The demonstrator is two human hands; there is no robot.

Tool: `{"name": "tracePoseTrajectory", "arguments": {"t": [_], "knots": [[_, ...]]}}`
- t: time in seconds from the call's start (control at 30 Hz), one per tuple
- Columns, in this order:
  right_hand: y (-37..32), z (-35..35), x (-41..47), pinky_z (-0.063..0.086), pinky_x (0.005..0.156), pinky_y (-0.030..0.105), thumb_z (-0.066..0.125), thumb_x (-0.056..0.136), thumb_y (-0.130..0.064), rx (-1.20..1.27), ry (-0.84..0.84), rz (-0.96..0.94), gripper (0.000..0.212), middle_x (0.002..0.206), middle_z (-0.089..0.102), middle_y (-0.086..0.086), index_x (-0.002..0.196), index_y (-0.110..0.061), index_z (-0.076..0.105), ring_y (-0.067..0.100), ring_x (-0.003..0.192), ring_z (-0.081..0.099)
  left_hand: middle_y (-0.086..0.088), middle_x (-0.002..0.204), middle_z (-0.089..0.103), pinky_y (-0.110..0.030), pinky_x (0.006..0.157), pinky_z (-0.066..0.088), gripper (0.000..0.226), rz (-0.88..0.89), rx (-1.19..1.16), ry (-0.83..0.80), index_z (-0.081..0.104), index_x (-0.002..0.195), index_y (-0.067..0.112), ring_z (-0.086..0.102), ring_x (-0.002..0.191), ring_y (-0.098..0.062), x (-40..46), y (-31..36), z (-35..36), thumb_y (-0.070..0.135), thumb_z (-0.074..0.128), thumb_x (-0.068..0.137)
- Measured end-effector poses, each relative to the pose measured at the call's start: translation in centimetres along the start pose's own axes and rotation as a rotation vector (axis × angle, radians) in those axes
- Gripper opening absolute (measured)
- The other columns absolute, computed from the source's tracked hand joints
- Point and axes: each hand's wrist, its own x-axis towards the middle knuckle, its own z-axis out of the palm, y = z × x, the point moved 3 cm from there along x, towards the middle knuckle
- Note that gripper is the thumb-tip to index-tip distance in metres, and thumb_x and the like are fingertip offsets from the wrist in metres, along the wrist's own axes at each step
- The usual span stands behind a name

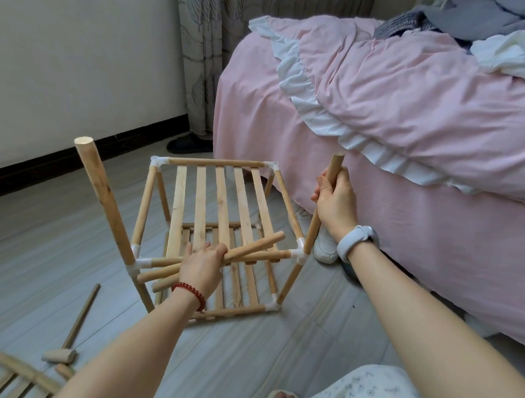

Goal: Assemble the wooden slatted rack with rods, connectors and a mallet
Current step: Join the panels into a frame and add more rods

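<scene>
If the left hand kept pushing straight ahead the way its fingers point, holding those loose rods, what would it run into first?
Most likely the slats of the rack's upper shelf. The left hand grips two loose rods just past the front rail, pointing up and away over the shelf. Depth is unclear; it might pass just above the slats.

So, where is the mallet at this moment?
The mallet lies on the floor at the lower left of the head view, left of the left hand's forearm, beside the spare slatted panel.
</scene>
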Motion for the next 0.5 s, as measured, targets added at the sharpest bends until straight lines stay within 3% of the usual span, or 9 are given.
{"name": "tracePoseTrajectory", "arguments": {"t": [0.1,0.17,0.3,0.4,0.5], "knots": [[-1.7,1.0,-1.9,0.053,0.073,0.039,0.046,0.098,-0.026,-0.062,-0.055,-0.031,0.008,0.075,0.057,-0.002,0.093,-0.019,0.044,0.023,0.074,0.062,0.002,0.099,0.061,-0.045,0.108,0.034,0.027,-0.112,-0.044,-0.003,0.055,0.099,0.029,0.058,0.105,-0.020,0.0,-2.4,-0.5,0.005,0.045,0.092],[-2.6,1.3,-3.7,0.050,0.071,0.037,0.046,0.098,-0.026,-0.040,-0.094,-0.036,0.008,0.076,0.058,0.002,0.093,-0.019,0.045,0.024,0.074,0.061,0.000,0.089,0.060,-0.041,0.090,0.048,0.024,-0.181,-0.161,0.007,0.051,0.091,0.030,0.062,0.092,-0.024,-0.3,-4.2,-1.8,0.006,0.047,0.091],[-4.7,2.7,-7.7,0.048,0.068,0.029,0.050,0.096,-0.024,0.167,-0.217,0.024,0.014,0.076,0.055,-0.001,0.082,-0.025,0.048,0.018,0.077,0.060,-0.001,0.074,0.059,-0.033,0.066,0.047,0.020,-0.249,-0.410,0.084,0.052,0.077,0.022,0.058,0.073,-0.018,-1.7,-6.1,-5.2,0.010,0.054,0.092],[-6.6,6.3,-9.6,0.048,0.079,0.029,0.053,0.095,-0.021,0.266,-0.504,0.136,0.012,0.085,0.057,-0.004,0.085,-0.027,0.054,0.016,0.086,0.063,0.004,0.067,0.051,-0.024,0.056,0.035,0.029,-0.272,-0.497,0.169,0.045,0.070,0.023,0.050,0.064,-0.012,-3.7,-6.7,-7.0,0.011,0.055,0.093],[-9.7,10.2,-11.7,0.050,0.087,0.033,0.052,0.094,-0.010,0.294,-0.838,0.106,0.011,0.093,0.059,0.001,0.091,-0.020,0.056,0.018,0.094,0.064,0.002,0.075,0.057,-0.021,0.061,0.036,0.010,-0.317,-0.612,0.290,0.055,0.089,0.020,0.052,0.068,-0.010,-6.0,-8.9,-9.6,0.011,0.054,0.094]]}}
